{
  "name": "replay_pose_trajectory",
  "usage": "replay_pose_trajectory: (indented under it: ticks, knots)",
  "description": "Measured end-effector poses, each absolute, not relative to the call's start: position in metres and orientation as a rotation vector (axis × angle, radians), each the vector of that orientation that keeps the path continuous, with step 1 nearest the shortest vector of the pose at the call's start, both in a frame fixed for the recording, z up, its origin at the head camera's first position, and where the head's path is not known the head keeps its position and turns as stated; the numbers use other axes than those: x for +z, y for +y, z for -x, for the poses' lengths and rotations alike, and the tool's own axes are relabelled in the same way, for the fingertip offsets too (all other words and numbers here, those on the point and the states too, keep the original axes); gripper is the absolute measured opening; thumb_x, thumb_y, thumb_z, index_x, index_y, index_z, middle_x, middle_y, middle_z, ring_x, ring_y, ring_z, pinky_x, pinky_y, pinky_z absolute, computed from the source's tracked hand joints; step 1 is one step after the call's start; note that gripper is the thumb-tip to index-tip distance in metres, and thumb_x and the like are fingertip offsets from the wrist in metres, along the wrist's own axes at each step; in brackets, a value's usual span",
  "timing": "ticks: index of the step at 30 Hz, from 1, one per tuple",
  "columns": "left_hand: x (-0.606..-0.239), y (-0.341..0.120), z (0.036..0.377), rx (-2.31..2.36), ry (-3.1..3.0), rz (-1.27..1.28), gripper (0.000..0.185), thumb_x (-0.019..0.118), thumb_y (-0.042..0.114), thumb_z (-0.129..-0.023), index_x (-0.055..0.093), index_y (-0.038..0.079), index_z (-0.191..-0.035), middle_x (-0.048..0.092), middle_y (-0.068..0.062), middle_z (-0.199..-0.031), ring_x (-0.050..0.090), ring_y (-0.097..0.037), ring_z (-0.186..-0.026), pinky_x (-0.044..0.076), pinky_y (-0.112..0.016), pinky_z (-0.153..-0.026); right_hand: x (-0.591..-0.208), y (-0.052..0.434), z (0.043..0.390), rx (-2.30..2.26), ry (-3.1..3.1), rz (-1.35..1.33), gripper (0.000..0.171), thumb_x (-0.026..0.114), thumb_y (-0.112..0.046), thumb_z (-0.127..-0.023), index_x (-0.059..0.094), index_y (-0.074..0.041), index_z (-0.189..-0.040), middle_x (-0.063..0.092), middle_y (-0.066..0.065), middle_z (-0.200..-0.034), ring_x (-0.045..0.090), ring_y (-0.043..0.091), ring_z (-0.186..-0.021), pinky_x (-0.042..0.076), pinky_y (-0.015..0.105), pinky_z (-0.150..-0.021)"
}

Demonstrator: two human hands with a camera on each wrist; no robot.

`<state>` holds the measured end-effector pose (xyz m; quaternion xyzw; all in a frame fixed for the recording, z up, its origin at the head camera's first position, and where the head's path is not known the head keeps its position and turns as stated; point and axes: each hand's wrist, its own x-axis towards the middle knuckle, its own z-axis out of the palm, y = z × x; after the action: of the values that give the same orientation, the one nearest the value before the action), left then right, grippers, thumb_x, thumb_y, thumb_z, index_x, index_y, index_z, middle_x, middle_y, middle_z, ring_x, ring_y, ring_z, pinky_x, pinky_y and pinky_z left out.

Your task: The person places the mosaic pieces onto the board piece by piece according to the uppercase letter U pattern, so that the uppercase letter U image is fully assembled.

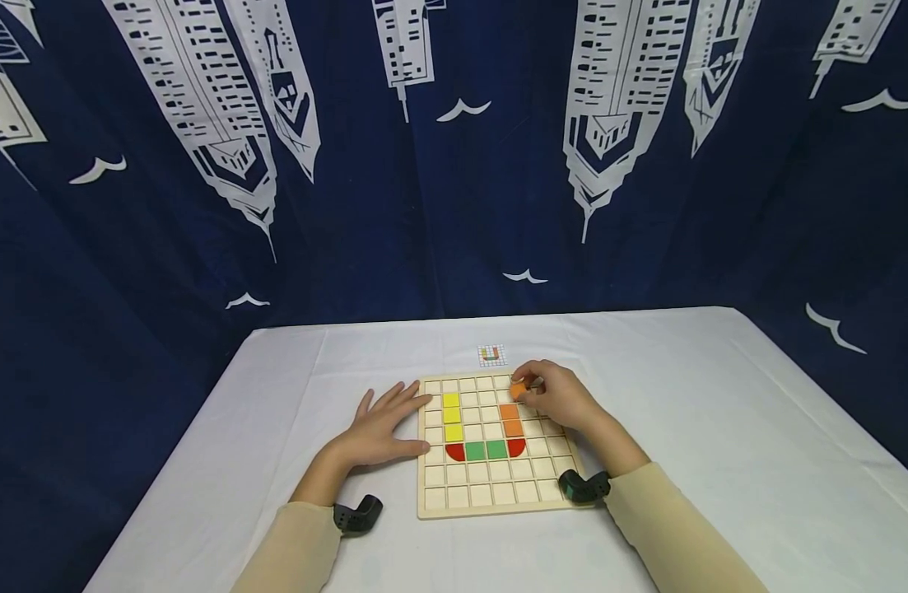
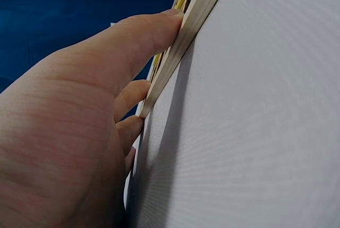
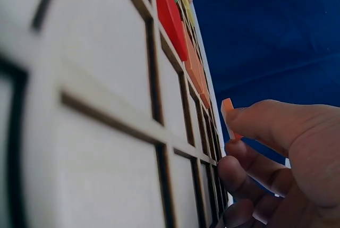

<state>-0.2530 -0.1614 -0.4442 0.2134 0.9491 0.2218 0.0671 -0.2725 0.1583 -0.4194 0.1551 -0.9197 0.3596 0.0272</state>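
Observation:
A square wooden grid board (image 1: 479, 496) lies on the table. Set in its cells is a U of flat tiles: several yellow tiles (image 1: 452, 415) on the left, green tiles (image 1: 486, 450) along the bottom, orange tiles (image 1: 512, 420) on the right, and red rounded tiles (image 1: 516, 447) at both corners. My right hand (image 1: 561, 399) pinches one more orange tile (image 3: 229, 120) between thumb and fingertips, just above the board beyond the orange column. My left hand (image 1: 379, 428) rests with spread, straight fingers against the board's left edge; the thumb (image 2: 154, 34) touches its side.
A small printed card (image 1: 491, 356) with a coloured U pattern lies behind the board. White cloth covers the table (image 1: 276, 461). A dark blue curtain (image 1: 439, 206) with white buildings and birds hangs behind it. Black wrist devices (image 1: 359, 515) are worn on both arms.

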Motion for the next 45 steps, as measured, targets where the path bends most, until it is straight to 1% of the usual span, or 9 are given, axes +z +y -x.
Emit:
replay_pose_trajectory:
  ticks: [6,12,18,26,41,45]
  knots:
    - [-0.4443,-0.1616,0.2533,0.668,2.869,-0.644,0.08,0.067,0.062,-0.076,0.038,0.036,-0.146,0.019,0.007,-0.162,0.008,-0.021,-0.152,-0.009,-0.059,-0.118,-0.4221,0.1569,0.2721,1.072,-2.822,-0.476,0.011,0.074,-0.013,-0.082,0.07,-0.014,-0.091,0.066,0.003,-0.097,0.055,0.016,-0.08,0.048,0.029,-0.074]
    - [-0.4445,-0.1613,0.2536,0.672,2.868,-0.633,0.08,0.067,0.062,-0.076,0.038,0.036,-0.146,0.019,0.007,-0.161,0.008,-0.021,-0.152,-0.009,-0.059,-0.119,-0.4249,0.1568,0.2713,1.012,-2.82,-0.493,0.007,0.075,-0.013,-0.082,0.072,-0.016,-0.087,0.065,0.001,-0.094,0.051,0.013,-0.075,0.045,0.027,-0.07]
    - [-0.4445,-0.1607,0.2531,0.67,2.872,-0.629,0.08,0.068,0.061,-0.076,0.038,0.036,-0.146,0.02,0.006,-0.161,0.009,-0.022,-0.152,-0.009,-0.059,-0.118,-0.4264,0.1565,0.2707,0.99,-2.821,-0.504,0.008,0.074,-0.013,-0.083,0.074,-0.016,-0.09,0.065,-0.002,-0.092,0.051,0.012,-0.075,0.044,0.025,-0.069]
    - [-0.4451,-0.1604,0.254,0.682,2.87,-0.637,0.08,0.068,0.061,-0.076,0.038,0.036,-0.146,0.02,0.006,-0.161,0.009,-0.022,-0.152,-0.009,-0.059,-0.118,-0.4262,0.1559,0.2706,1.013,-2.813,-0.596,0.014,0.068,-0.011,-0.088,0.076,-0.015,-0.098,0.067,-0.002,-0.099,0.053,0.011,-0.081,0.047,0.024,-0.073]
    - [-0.4462,-0.1611,0.2548,0.675,2.866,-0.632,0.081,0.067,0.062,-0.076,0.038,0.036,-0.146,0.02,0.006,-0.161,0.008,-0.023,-0.152,-0.009,-0.059,-0.118,-0.4269,0.1569,0.2685,1.054,-2.857,-0.697,0.018,0.067,-0.012,-0.089,0.074,-0.014,-0.106,0.064,0.0,-0.105,0.052,0.01,-0.076,0.046,0.021,-0.065]
    - [-0.4466,-0.1609,0.255,0.679,2.86,-0.638,0.081,0.067,0.062,-0.076,0.037,0.035,-0.147,0.019,0.006,-0.161,0.008,-0.022,-0.152,-0.01,-0.059,-0.118,-0.4266,0.1579,0.2665,1.029,-2.866,-0.722,0.02,0.067,-0.014,-0.089,0.073,-0.013,-0.108,0.063,0.001,-0.108,0.055,0.011,-0.081,0.048,0.024,-0.071]
